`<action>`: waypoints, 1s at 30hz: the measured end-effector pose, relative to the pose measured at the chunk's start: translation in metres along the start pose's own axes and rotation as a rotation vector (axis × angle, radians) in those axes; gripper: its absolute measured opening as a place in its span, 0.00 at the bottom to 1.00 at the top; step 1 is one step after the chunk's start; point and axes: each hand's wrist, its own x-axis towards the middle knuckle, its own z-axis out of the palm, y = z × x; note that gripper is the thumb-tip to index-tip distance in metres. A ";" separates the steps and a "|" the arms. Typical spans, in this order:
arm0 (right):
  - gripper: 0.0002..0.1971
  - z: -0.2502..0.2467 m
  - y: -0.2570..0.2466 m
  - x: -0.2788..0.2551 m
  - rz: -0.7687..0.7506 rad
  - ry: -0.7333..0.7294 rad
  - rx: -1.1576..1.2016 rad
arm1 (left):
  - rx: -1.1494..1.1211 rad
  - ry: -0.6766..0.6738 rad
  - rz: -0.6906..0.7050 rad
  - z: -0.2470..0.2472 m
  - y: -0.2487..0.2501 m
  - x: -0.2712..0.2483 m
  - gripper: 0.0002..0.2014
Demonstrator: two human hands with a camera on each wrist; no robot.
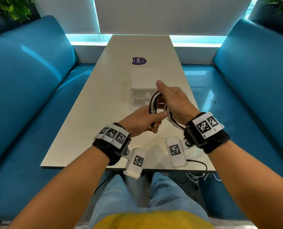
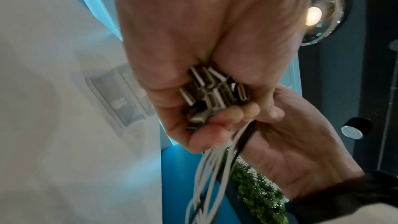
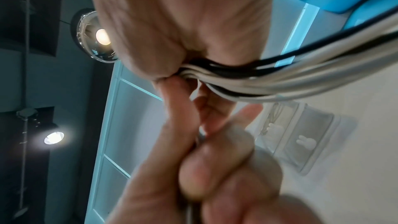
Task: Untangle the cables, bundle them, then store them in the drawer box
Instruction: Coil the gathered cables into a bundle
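A bundle of white and black cables [image 1: 154,103] arcs between my two hands above the table's middle. My left hand [image 1: 144,120] grips the bunched cable ends; in the left wrist view the metal plugs [image 2: 213,91] stick out of its fist [image 2: 204,105]. My right hand [image 1: 172,100] holds the loop from the right, thumb up, with the cables [image 3: 269,83] running through its curled fingers [image 3: 181,108]. The loop's lower strands [image 1: 176,123] hang by my right wrist. Just behind the hands stands the white drawer box [image 1: 145,85], with two drawers [image 3: 301,140], both closed.
The pale table [image 1: 104,100] carries a purple round sticker [image 1: 138,61] behind the box. Blue sofas [image 1: 30,83] flank the table on both sides. A black cable [image 1: 198,162] trails over the near right edge.
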 end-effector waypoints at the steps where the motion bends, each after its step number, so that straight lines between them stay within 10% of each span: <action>1: 0.24 0.001 -0.001 0.000 0.003 0.039 0.013 | -0.021 -0.005 -0.012 0.002 0.002 0.003 0.05; 18: 0.08 0.000 -0.004 0.003 0.272 0.001 0.438 | 0.009 -0.191 -0.175 0.003 0.008 0.014 0.12; 30: 0.27 0.011 -0.003 0.009 0.203 -0.122 0.386 | -0.064 -0.318 -0.229 -0.006 -0.003 0.012 0.12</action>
